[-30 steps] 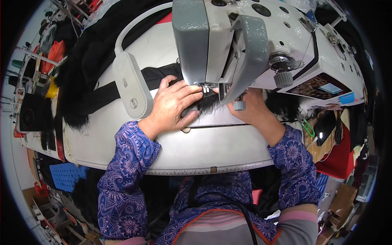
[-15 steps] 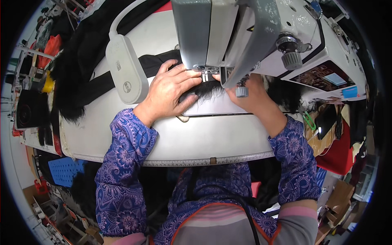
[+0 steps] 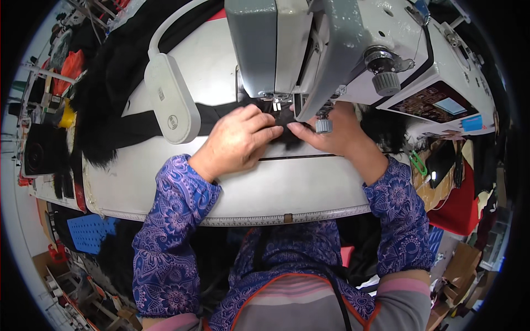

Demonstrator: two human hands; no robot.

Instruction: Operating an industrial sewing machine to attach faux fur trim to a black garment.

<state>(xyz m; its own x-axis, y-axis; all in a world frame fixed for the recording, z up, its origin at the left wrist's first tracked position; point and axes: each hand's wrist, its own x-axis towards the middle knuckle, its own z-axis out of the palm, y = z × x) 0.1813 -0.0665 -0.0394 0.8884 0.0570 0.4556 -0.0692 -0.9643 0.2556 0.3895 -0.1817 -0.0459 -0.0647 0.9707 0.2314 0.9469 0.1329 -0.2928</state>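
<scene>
A strip of black, fur-edged fabric [image 3: 207,117] runs from the left across the white table to the presser foot [image 3: 277,105] of a grey and white sewing machine [image 3: 259,49]. My left hand [image 3: 234,142] is just left of the foot, its fingers bent and thumb and forefinger pinching the fabric's near edge. From the other side my right hand [image 3: 339,135] holds the same fabric, its thumb on the near edge close to the left fingertips. The machine head hides most of the right fingers. Black fur lies under and beyond that hand.
A white gooseneck lamp [image 3: 174,105] hangs over the strip. Black furry material [image 3: 105,105] is heaped at the left. On the right are the machine's control panel [image 3: 436,103], green thread snips [image 3: 418,164] and red cloth [image 3: 461,201]. A measuring tape [image 3: 248,222] lines the table's front edge.
My left hand has gone from lying flat with spread fingers to bent, pinching fingers. The right thumb has come out toward it. The fabric's near edge is now gathered between both hands.
</scene>
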